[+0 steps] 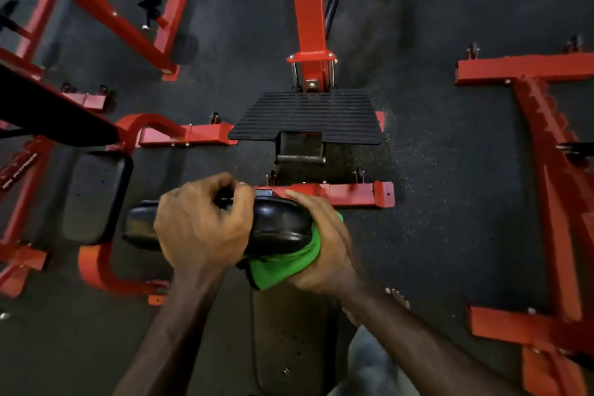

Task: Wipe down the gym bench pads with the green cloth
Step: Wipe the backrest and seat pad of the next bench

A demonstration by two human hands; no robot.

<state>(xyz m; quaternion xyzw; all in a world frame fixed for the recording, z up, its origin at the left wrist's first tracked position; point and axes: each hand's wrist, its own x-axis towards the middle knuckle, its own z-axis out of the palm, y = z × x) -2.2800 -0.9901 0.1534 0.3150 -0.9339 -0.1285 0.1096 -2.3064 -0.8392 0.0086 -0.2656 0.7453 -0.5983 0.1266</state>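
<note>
A black rounded top pad (pixel 279 225) of the gym bench lies crosswise in the lower middle of the head view. My left hand (pixel 202 222) grips its middle, fingers curled over the far edge. My right hand (pixel 324 247) wraps the pad's right end and holds the green cloth (pixel 283 264) pressed against it; the cloth bunches out under the pad toward me. Below the hands the long black bench pad (pixel 289 337) runs down toward me, partly hidden by my forearms.
A ribbed black foot plate (pixel 308 116) on a red post (pixel 308 3) stands straight ahead. Another black seat pad (pixel 93 196) sits to the left among red frames. A red rack (pixel 546 170) lies on the right. Dark rubber floor (pixel 434 202) surrounds everything.
</note>
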